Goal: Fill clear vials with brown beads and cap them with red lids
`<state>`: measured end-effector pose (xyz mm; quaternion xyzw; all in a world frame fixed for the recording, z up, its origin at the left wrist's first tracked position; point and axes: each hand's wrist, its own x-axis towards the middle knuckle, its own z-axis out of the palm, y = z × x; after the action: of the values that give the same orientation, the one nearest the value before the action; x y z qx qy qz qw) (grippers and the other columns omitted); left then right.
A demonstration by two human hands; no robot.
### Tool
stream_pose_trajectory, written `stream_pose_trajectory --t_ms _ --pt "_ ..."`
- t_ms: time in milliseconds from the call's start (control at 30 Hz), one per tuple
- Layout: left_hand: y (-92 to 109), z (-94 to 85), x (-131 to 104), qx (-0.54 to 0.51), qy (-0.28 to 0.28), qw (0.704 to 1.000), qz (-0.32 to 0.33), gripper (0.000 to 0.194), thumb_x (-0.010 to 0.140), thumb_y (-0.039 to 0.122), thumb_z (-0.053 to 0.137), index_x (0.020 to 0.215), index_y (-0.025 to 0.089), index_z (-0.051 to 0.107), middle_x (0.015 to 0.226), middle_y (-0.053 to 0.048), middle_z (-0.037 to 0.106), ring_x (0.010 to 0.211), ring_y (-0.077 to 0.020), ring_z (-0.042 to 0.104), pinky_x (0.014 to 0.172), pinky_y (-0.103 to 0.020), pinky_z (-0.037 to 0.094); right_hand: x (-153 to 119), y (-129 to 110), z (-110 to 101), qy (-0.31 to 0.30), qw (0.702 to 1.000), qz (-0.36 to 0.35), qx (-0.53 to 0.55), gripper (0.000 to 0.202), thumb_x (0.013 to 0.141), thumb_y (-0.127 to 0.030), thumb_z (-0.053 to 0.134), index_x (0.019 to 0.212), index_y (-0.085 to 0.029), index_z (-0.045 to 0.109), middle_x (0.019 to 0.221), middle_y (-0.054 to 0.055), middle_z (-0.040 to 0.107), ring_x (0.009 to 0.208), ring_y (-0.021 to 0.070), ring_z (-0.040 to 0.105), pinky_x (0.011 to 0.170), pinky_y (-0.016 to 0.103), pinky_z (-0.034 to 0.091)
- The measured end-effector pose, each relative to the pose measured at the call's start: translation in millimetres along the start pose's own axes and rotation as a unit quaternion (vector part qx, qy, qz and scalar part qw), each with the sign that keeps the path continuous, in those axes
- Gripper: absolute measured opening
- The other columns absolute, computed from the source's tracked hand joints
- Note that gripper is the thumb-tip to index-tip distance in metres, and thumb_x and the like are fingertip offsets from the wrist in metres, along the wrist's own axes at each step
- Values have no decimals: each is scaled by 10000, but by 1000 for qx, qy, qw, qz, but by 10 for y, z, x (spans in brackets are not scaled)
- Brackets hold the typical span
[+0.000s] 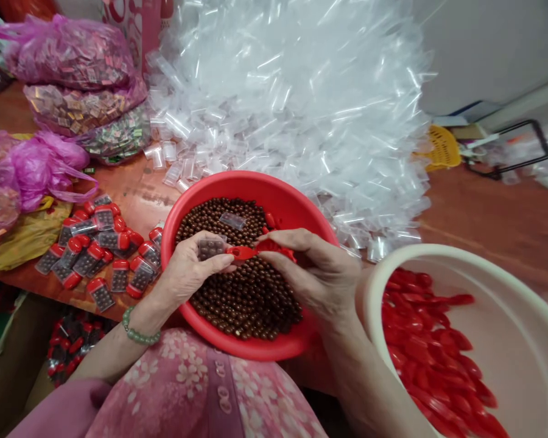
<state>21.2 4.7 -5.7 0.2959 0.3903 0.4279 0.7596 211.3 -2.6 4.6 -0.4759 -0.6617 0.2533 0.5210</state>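
Observation:
My left hand [194,264] pinches a small clear container [211,247] filled with brown balls. From its right end a red plastic piece [243,252] extends toward my right hand [317,267]. The thumb and fingers of that hand close on a red plastic cap [274,245]; whether the two red pieces are joined I cannot tell. Both hands are above a red basin [251,182] holding many shiny brown balls [251,298]. A clear tube [232,221] lies on the balls, and a few red pieces [269,220] are by the basin's inner wall.
A large heap of clear tubes [292,103] covers the table behind the basin. Filled, red-capped containers [95,246] lie at left, with more in a box [73,347] below. Pink bags [77,61] stand back left. A white bucket [497,274] of red caps [429,353] is at right.

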Motion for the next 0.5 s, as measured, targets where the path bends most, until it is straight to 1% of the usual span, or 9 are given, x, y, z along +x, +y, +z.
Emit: stream_pose_trajectory --t_ms 67,133,200,267,367,433,500 --pt "0 -2 -5 14 5 1000 3 339 642 254 839 857 129 608 808 27 611 747 -88 628 733 -258 587 31 -64 -26 -63 992 -83 -65 242 765 -119 753 967 -247 722 867 24 751 768 164 712 710 289 596" --pt "8 4 -10 21 3 1000 2 323 650 243 831 855 130 609 806 30 608 740 -83 621 739 -262 588 63 -103 -22 -109 979 -136 -105 287 804 -120 720 1063 -243 706 933 55 752 803 173 716 726 301 605" --pt "16 10 -12 24 -1 1000 2 314 660 242 821 870 133 615 834 21 628 763 -89 631 762 -263 581 73 -110 15 -144 966 -167 -132 331 833 -120 691 1146 -228 678 977 84 747 835 180 713 750 315 607" --pt "17 11 -12 27 -9 1000 -1 313 666 244 816 885 131 623 863 8 649 786 -94 640 783 -258 568 55 -98 64 -164 956 -187 -154 356 855 -114 661 1198 -210 653 988 101 744 851 185 708 758 324 606" --pt "12 1 -12 21 -15 1000 -11 325 671 250 817 903 128 625 875 4 652 778 -91 645 794 -258 560 4 -76 103 -173 953 -171 -182 394 886 -105 609 1266 -207 622 1047 117 732 914 189 703 789 323 606" --pt "13 -11 -14 10 -19 1000 -18 338 676 258 821 910 127 615 877 5 649 776 -95 661 807 -271 559 -10 -64 84 -177 961 -130 -169 408 894 -99 590 1282 -221 623 1092 110 723 955 179 703 816 305 602" --pt "22 -24 -15 -2 -40 999 -27 344 693 273 817 917 129 599 889 -11 666 805 -120 688 830 -295 556 10 -52 44 -172 975 -72 -118 409 886 -102 601 1263 -254 645 1079 75 730 944 160 708 822 284 598"
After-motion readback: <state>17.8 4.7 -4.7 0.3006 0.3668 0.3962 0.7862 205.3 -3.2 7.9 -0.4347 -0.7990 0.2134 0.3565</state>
